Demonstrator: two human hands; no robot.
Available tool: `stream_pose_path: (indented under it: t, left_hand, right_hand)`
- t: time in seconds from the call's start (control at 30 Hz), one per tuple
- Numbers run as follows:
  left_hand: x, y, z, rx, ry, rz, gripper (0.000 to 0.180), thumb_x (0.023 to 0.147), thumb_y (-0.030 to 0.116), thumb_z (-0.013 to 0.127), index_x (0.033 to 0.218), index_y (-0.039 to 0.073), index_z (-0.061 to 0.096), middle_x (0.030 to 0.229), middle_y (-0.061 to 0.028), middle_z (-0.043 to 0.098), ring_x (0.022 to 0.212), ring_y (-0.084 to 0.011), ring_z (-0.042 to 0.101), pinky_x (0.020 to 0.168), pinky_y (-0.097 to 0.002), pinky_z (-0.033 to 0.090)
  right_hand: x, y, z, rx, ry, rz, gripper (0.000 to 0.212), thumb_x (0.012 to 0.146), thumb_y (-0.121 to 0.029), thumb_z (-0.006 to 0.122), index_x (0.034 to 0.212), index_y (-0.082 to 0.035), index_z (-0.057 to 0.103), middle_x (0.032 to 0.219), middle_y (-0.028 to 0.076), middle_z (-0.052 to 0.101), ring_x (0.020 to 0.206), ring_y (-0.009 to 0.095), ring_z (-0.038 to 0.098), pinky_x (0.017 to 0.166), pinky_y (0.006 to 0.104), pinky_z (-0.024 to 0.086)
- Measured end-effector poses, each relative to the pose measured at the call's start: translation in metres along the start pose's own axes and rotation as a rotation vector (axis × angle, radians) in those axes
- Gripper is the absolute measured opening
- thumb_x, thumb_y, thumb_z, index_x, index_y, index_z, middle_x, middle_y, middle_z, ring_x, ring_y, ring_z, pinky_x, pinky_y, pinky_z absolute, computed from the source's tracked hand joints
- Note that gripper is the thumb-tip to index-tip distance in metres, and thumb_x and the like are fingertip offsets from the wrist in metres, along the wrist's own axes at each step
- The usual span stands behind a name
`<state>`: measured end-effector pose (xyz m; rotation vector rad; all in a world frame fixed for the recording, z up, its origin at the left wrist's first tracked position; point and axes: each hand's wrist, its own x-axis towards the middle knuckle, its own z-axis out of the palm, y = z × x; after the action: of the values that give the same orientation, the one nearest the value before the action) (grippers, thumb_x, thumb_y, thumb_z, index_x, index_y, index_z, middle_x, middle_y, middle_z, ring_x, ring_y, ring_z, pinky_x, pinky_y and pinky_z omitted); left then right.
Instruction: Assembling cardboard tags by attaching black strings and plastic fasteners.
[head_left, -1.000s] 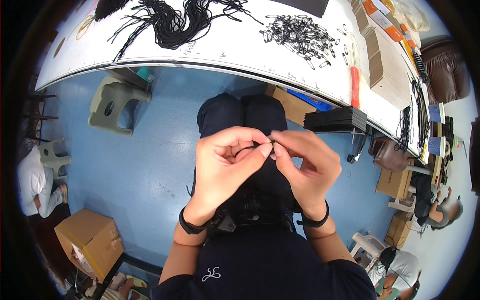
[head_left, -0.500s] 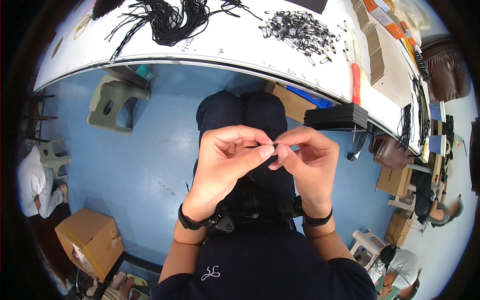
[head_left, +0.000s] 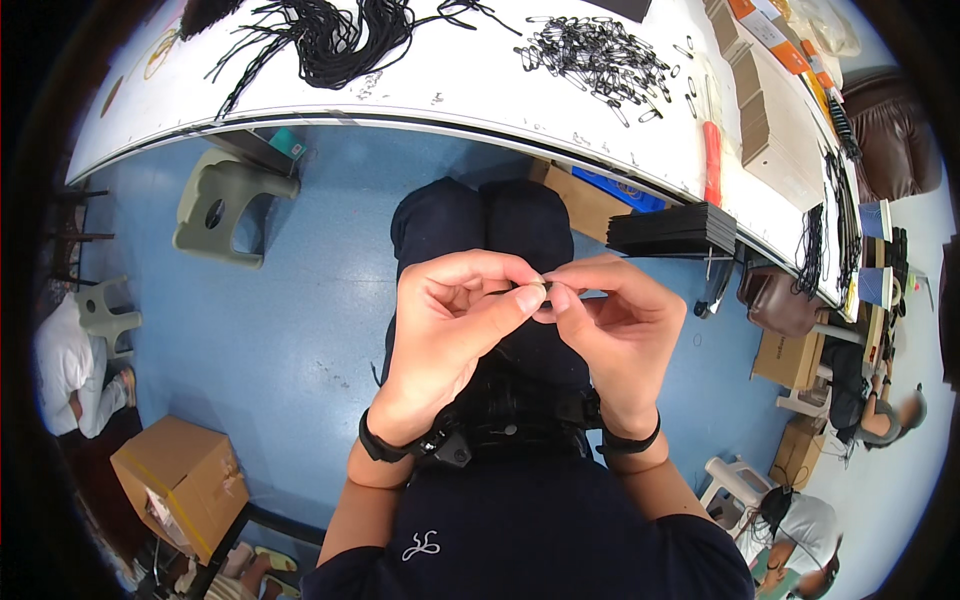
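Above my lap, my left hand and my right hand meet fingertip to fingertip. Both are closed in a pinch of thumb and forefinger. A bit of something thin and dark shows between them, mostly covered by the fingers, and its kind cannot be made out. On the white table beyond lies a bundle of black cords at the left. To the right of it is a loose pile of black safety pins.
Grey-brown cardboard pieces and a red-handled tool lie at the table's right. Below its edge is a stack of black sheets. A plastic stool and a cardboard box stand to my left. Other people sit at both sides.
The right hand has turned slightly and its wrist has shifted a little. Less of the dark thing shows between the fingertips. The left hand has hardly moved.
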<state>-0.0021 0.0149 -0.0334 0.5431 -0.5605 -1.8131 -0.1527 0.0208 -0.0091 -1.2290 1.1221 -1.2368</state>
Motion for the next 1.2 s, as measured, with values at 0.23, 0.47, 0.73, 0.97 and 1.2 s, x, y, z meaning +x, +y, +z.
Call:
stream_pose_path:
  t: [0.23,0.47,0.73,0.97,1.2]
  left_hand:
    - [0.003,0.005,-0.007,-0.123,-0.068,-0.114,0.013,0.084,-0.002,0.062,0.096,-0.006,0.063,0.088,-0.0131,0.067,0.081,-0.0190,0.067,0.070,-0.0228,0.052]
    - [-0.001,0.003,-0.006,-0.118,-0.036,-0.166,0.012,0.085,0.001,0.063,0.097,-0.002,0.064,0.079,-0.0037,0.064,0.053,0.0018,0.042,0.042,-0.0153,0.023]
    - [-0.001,0.003,-0.001,-0.074,0.000,-0.101,0.013,0.085,0.001,0.063,0.098,-0.003,0.064,0.083,-0.0065,0.067,0.052,0.0026,0.042,0.042,-0.0158,0.021]
    - [-0.002,0.008,-0.003,-0.083,-0.052,-0.134,0.013,0.085,0.001,0.063,0.097,-0.003,0.064,0.084,-0.0072,0.066,0.053,0.0013,0.042,0.041,-0.0162,0.023]
    - [-0.002,0.006,-0.013,-0.261,-0.082,-0.350,0.012,0.084,0.002,0.064,0.095,-0.001,0.064,0.077,-0.0017,0.062,0.049,0.0012,0.037,0.040,-0.0159,0.021]
  right_hand:
    - [0.001,-0.002,0.002,-0.024,0.008,0.001,0.012,0.076,0.011,0.065,0.086,0.006,0.065,0.084,0.008,0.063,0.077,0.011,0.062,0.064,0.0210,0.054]
    - [0.004,0.003,-0.002,0.262,-0.088,0.077,0.012,0.078,0.010,0.063,0.090,0.008,0.061,0.086,0.009,0.060,0.081,0.012,0.060,0.068,0.0269,0.059]
    - [0.000,-0.001,0.002,0.335,-0.049,0.119,0.010,0.080,0.010,0.062,0.090,0.008,0.061,0.086,0.009,0.060,0.082,0.013,0.061,0.070,0.0276,0.060]
    - [0.002,-0.002,-0.001,0.342,-0.094,0.118,0.008,0.081,0.009,0.061,0.089,0.008,0.061,0.086,0.009,0.060,0.081,0.013,0.061,0.069,0.0284,0.060]
    - [0.004,-0.002,-0.005,0.541,-0.212,0.283,0.007,0.082,0.006,0.062,0.088,0.006,0.061,0.084,0.008,0.059,0.081,0.014,0.061,0.068,0.0293,0.060]
